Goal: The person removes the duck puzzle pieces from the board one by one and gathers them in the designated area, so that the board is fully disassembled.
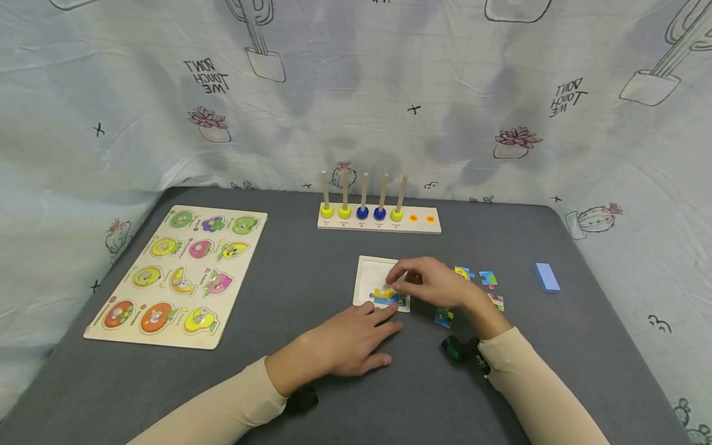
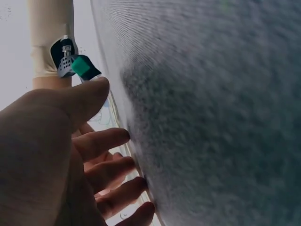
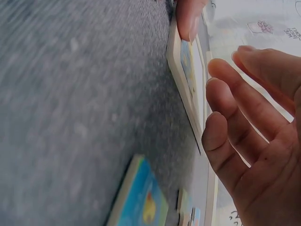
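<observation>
A small square wooden puzzle tray [image 1: 364, 272] lies at mid-table, with joined blue and yellow puzzle pieces [image 1: 384, 298] along its near side. My left hand [image 1: 356, 340] is spread palm down, its fingertips resting at the tray's near edge and on the pieces. Over the tray's right part hovers my right hand [image 1: 431, 281], fingers loosely bent and fingertips close above the yellow part. In the right wrist view no piece shows between those fingers [image 3: 218, 94]. Beside the right hand lie loose puzzle pieces, one blue [image 1: 444, 317], one green and blue [image 1: 487, 279].
A fruit puzzle board [image 1: 245, 278] lies at left. Behind the tray stands a peg stand [image 1: 378, 225] with yellow and blue rings. A blue block [image 1: 547, 278] lies at right. Dark wrist devices [image 1: 461, 351] show under the forearms. A printed cloth [image 1: 356, 93] hangs behind the table.
</observation>
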`<state>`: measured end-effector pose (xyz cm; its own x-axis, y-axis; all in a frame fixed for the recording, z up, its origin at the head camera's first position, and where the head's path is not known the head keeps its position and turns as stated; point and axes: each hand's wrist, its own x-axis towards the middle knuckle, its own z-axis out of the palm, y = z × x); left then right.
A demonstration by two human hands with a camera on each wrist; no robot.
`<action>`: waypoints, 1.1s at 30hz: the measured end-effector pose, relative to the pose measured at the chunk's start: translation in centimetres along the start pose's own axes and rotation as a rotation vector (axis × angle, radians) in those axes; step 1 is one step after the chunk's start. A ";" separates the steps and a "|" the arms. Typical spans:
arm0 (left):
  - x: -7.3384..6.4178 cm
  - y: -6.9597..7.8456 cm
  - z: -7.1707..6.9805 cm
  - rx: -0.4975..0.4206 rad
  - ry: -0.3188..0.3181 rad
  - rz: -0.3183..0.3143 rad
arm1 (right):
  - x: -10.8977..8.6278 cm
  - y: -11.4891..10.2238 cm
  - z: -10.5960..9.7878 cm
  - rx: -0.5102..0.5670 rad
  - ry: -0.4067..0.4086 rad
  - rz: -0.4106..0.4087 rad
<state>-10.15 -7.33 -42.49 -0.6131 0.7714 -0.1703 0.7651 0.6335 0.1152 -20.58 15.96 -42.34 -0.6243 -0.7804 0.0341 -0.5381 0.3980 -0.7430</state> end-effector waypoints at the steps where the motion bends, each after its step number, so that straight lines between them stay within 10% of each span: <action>1: 0.0 -0.1 0.0 -0.006 0.001 0.005 | 0.2 -0.1 0.1 0.001 -0.006 0.000; 33: 0.1 -2.5 -0.7 -0.236 -0.065 0.062 | 2.0 0.0 0.9 0.114 -0.077 0.065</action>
<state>-12.27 -8.76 -42.09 -0.5471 0.8084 -0.2174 0.7287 0.5877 0.3515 -21.35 13.95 -42.92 -0.6083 -0.7911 -0.0643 -0.4275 0.3948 -0.8132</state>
